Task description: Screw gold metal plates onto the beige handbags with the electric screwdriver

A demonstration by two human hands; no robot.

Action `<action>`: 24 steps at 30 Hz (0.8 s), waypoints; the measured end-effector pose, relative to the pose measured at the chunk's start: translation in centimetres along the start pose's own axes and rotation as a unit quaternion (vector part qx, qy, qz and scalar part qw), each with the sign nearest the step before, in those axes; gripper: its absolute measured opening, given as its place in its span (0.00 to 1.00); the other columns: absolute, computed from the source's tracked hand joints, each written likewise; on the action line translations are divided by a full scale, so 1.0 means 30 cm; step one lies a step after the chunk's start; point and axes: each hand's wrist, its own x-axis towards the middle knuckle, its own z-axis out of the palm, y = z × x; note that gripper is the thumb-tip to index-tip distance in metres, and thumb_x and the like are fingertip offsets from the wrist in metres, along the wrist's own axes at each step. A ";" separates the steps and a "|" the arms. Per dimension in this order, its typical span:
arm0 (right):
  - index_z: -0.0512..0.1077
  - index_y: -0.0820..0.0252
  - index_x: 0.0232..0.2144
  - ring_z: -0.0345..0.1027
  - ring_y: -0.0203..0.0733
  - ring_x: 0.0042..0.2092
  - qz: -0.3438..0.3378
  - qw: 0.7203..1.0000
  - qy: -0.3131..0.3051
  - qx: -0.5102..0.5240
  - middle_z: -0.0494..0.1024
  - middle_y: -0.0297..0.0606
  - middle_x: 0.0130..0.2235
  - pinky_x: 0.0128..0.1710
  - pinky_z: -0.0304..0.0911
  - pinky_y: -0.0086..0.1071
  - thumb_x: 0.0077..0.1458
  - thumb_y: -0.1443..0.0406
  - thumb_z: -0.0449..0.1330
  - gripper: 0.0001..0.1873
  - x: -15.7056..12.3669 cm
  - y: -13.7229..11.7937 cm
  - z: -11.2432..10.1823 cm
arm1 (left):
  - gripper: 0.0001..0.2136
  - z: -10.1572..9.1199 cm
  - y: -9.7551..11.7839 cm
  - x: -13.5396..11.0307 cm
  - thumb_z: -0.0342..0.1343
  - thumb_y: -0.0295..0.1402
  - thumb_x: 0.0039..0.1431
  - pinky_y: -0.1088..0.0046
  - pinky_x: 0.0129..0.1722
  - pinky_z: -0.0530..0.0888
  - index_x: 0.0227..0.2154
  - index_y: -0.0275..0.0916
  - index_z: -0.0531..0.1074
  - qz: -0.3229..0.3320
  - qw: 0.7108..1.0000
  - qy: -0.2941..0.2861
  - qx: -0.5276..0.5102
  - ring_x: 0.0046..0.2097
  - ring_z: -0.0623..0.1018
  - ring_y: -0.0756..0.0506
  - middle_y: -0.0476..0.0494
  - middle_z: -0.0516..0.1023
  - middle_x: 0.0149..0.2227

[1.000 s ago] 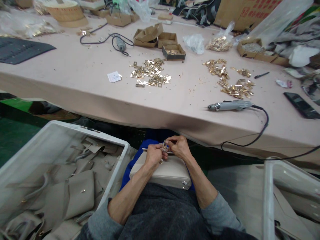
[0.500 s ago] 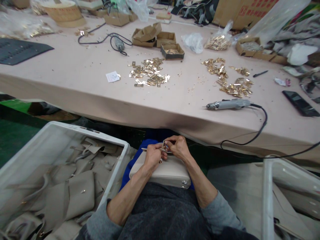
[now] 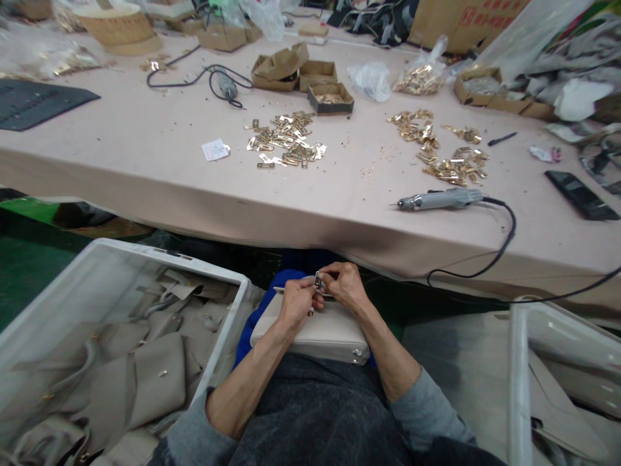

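Observation:
A light beige handbag (image 3: 315,336) lies across my lap, its near lower edge carrying a small shiny metal stud. Over its far side, my left hand (image 3: 297,301) is closed on the edge of the bag's flap. My right hand (image 3: 345,285) meets it there, thumb and fingers pinching a small gold metal plate (image 3: 317,279) with a slot against that flap. A small gold fitting (image 3: 311,312) shows just below my left fingers. The fingers hide part of the flap.
On the cloth-covered table (image 3: 179,162) lie gold plates (image 3: 286,139), more gold fittings (image 3: 456,167), a corded electric screwdriver (image 3: 439,199), small cardboard boxes (image 3: 330,107) and a phone (image 3: 579,194). A white bin (image 3: 220,272) of bags stands left, another bin (image 3: 518,382) right.
The camera view has shifted slightly, moving the table items a little left. Both hands stay at the flap, and the gold plate looks slightly turned between the fingers.

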 end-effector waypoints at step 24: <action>0.82 0.61 0.46 0.72 0.36 0.30 -0.018 0.943 -0.190 0.274 0.76 0.37 0.33 0.32 0.68 0.30 0.58 0.53 0.66 0.21 0.018 0.069 -0.054 | 0.09 0.002 0.012 -0.030 0.65 0.35 0.47 0.79 0.16 0.60 0.25 0.31 0.80 -0.009 1.000 0.019 -0.009 0.18 0.64 0.56 0.43 0.76 0.23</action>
